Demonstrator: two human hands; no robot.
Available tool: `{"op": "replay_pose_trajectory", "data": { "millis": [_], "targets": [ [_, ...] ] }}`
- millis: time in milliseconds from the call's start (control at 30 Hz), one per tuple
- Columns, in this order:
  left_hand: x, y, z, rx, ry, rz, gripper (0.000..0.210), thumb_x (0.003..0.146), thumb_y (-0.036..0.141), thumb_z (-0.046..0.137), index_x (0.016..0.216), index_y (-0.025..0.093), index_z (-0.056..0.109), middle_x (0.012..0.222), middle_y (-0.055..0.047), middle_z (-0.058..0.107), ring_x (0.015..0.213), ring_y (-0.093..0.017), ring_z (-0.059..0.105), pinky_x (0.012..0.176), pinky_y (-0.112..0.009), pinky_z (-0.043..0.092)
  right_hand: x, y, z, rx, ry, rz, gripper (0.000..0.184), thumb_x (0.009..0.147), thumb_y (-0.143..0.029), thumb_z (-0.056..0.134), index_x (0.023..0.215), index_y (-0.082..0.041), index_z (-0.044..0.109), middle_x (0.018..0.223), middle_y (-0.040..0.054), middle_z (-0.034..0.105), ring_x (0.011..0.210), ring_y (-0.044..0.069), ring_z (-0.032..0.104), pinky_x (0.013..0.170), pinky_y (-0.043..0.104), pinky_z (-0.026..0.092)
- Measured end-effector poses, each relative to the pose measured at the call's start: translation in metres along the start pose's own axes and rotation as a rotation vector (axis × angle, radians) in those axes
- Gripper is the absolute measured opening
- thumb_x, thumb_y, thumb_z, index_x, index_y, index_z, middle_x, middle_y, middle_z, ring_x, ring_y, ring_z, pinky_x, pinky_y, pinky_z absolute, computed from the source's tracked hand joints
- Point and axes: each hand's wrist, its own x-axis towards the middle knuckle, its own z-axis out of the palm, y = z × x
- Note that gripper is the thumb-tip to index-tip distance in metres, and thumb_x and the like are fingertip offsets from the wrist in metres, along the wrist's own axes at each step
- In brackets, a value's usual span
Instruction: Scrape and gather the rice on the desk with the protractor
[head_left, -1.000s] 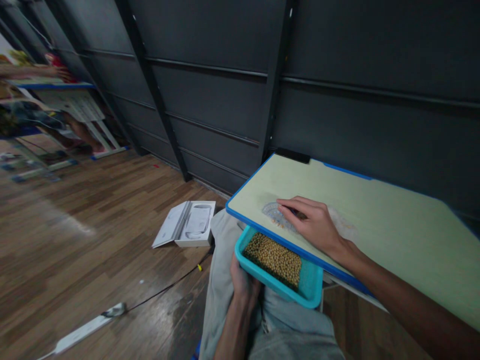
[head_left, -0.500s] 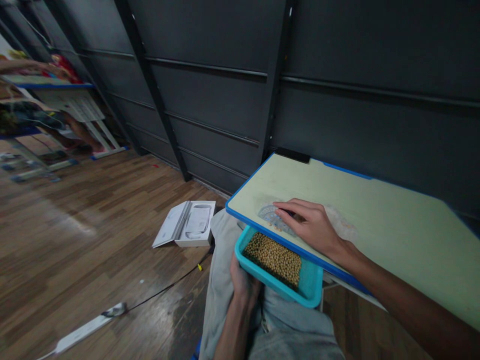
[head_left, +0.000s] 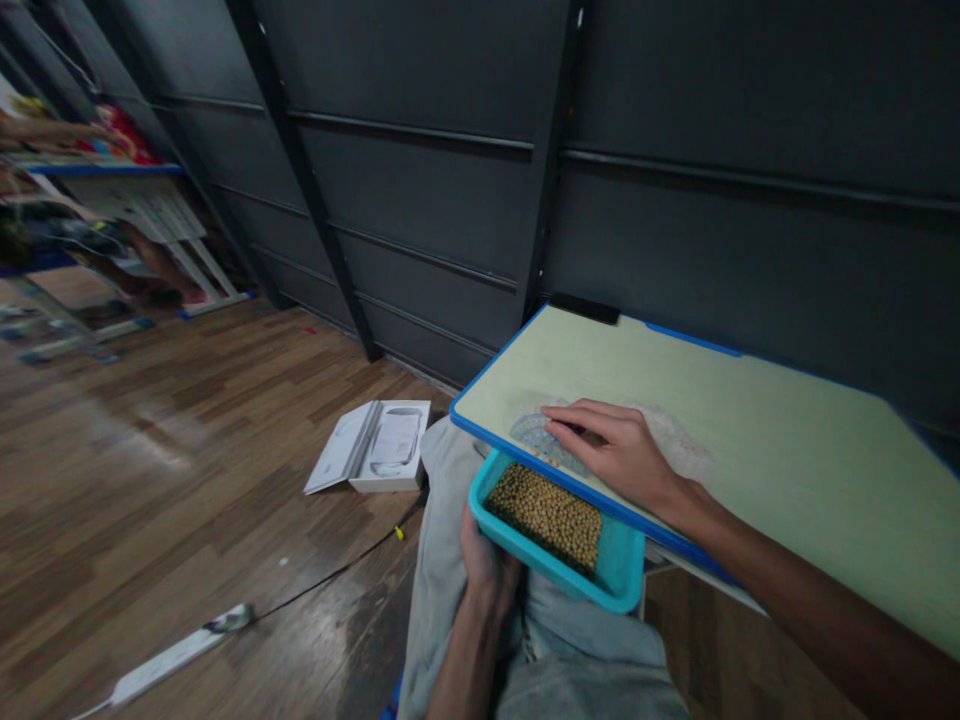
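Observation:
My left hand (head_left: 486, 560) is closed on the near left side of a turquoise plastic tray (head_left: 624, 570), holding it tilted just below the table edge. Many round, tan soybeans (head_left: 551, 515) lie in the tray. On the pale green tabletop my right hand (head_left: 619, 445) is closed, its fingertips on a clear, curved plate (head_left: 531, 432) that looks like a protractor. Part of the plate is hidden under the fingers. A few soybeans (head_left: 546, 459) lie along the table's blue edge, between the plate and the tray.
The blue-edged table (head_left: 787, 450) stands against a dark panelled wall (head_left: 420, 180), with a black flat object (head_left: 585, 309) at its far edge. On the wooden floor are an open white box (head_left: 394, 447) and a power strip (head_left: 169, 665) with its cable. Another person's arm (head_left: 45, 130) reaches over a table far left.
My right hand has slid very slightly left along the table with the clear plate. The tray and my left hand have hardly moved.

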Motion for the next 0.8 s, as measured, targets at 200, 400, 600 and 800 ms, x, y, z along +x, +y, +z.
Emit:
{"op": "replay_pose_trajectory", "data": {
  "millis": [200,400,600,800],
  "targets": [
    [-0.0003,0.0006,0.0001,-0.005,0.036,-0.013,0.039,0.087,0.035,0.057,0.115,0.014,0.074,0.119,-0.012,0.075,0.124,-0.03,0.062,0.108,-0.045,0.048,0.0002,-0.0021,-0.0002,0.02,-0.005,0.006,0.021,0.096,-0.018,0.064,0.113,-0.02,0.076,0.101,0.0046,0.078,0.089,0.016,0.072,0.082,0.031,0.058],
    [-0.0033,0.0017,0.0047,-0.001,-0.012,-0.004,0.04,0.087,0.035,0.057,0.117,0.014,0.073,0.123,-0.013,0.073,0.125,-0.031,0.061,0.107,-0.045,0.049,-0.0003,-0.0013,-0.0002,0.029,-0.016,0.013,0.022,0.096,-0.02,0.063,0.115,-0.022,0.075,0.104,0.004,0.077,0.091,0.017,0.072,0.083,0.033,0.058],
    [-0.0009,0.0002,0.0006,-0.029,-0.002,-0.023,0.038,0.087,0.034,0.057,0.114,0.013,0.074,0.12,-0.013,0.074,0.125,-0.031,0.061,0.108,-0.044,0.048,-0.0012,-0.0029,0.0001,0.031,-0.027,0.01,0.023,0.097,-0.021,0.063,0.117,-0.024,0.074,0.108,0.0039,0.077,0.094,0.018,0.073,0.085,0.035,0.058],
    [0.0002,0.0002,0.0026,-0.043,0.035,0.001,0.037,0.085,0.033,0.058,0.111,0.012,0.075,0.118,-0.014,0.075,0.125,-0.031,0.062,0.107,-0.045,0.048,-0.0006,-0.004,0.0016,0.003,-0.04,-0.016,0.022,0.097,-0.023,0.063,0.116,-0.02,0.075,0.109,0.006,0.078,0.096,0.018,0.073,0.087,0.033,0.058]
  ]
}}
